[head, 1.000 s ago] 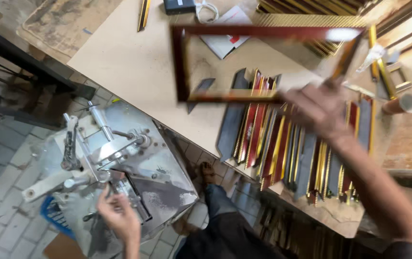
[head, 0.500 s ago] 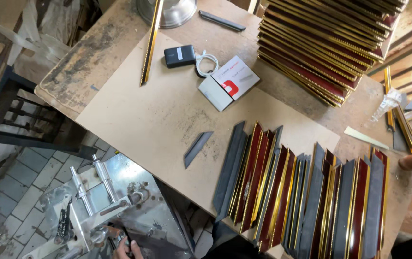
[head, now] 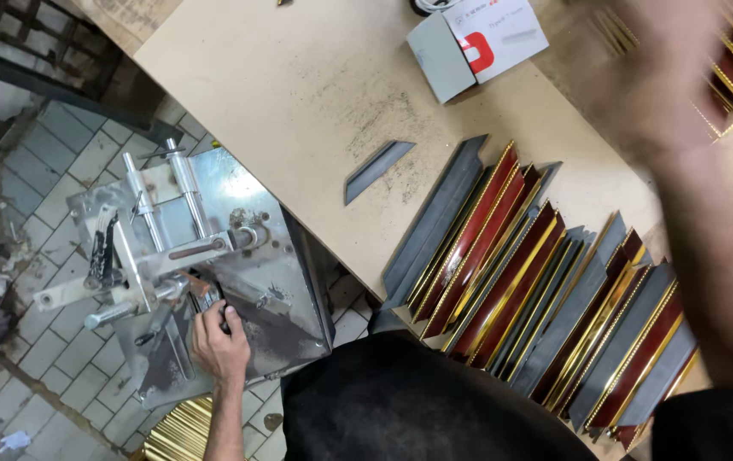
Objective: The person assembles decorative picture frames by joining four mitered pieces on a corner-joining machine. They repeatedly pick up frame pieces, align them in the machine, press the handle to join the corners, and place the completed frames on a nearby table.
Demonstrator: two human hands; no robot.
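Lower left of the frame: a grey metal joining machine (head: 204,256) standing over tiled floor (head: 50,171), with upright posts and a lever arm. I see my left hand (head: 219,340) at its lower middle, fingers curled around a small dark part on the machine bed. Centre: a pale worktop (head: 298,85) carrying one short grey mitred offcut (head: 376,169). Upper centre: a small grey and white box (head: 469,43). Lower right: a row of cut moulding pieces (head: 537,299), red and gold fronts with grey backs, leaning side by side along the worktop edge. Upper right: my right hand (head: 665,77), blurred above the worktop; I cannot tell whether it grips anything.
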